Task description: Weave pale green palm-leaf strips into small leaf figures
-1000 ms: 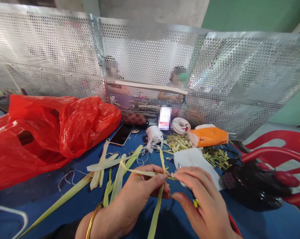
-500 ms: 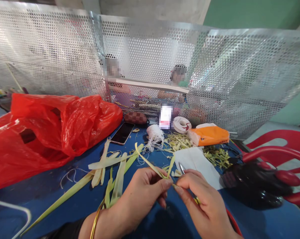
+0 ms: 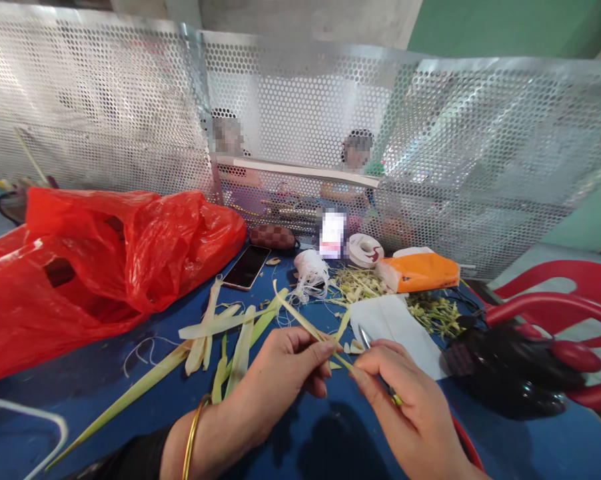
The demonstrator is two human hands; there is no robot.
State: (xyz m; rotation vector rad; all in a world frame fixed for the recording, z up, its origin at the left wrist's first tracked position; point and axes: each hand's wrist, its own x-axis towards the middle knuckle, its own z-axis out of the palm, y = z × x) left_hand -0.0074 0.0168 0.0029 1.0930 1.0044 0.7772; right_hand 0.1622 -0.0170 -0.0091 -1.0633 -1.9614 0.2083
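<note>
My left hand point(image 3: 285, 373) pinches a thin pale-green leaf strip point(image 3: 300, 321) between thumb and fingers; the strip slants up to the left from the pinch. My right hand point(image 3: 405, 407) is closed and touches the strip's lower end. A metal blade tip point(image 3: 364, 337) sticks up from its fingers, and a yellow bit shows near the palm. Both hands hover low over the blue table point(image 3: 105, 427). Several cut leaf strips point(image 3: 230, 333) lie on the table left of my hands. A gold bangle sits on my left wrist.
A crumpled red plastic bag point(image 3: 105, 260) fills the left side. Behind the hands lie a phone point(image 3: 246, 268), a white thread bundle point(image 3: 310, 272), a tape roll point(image 3: 364, 251), an orange packet point(image 3: 420, 272), white paper point(image 3: 395, 327), leaf scraps. Right: black bag point(image 3: 505, 373), red chair. Perforated metal screen behind; people beyond.
The long strip that hung down across my hands is gone from below them. My left hand now holds one thin strip slanting up-left, and both hands have shifted slightly apart.
</note>
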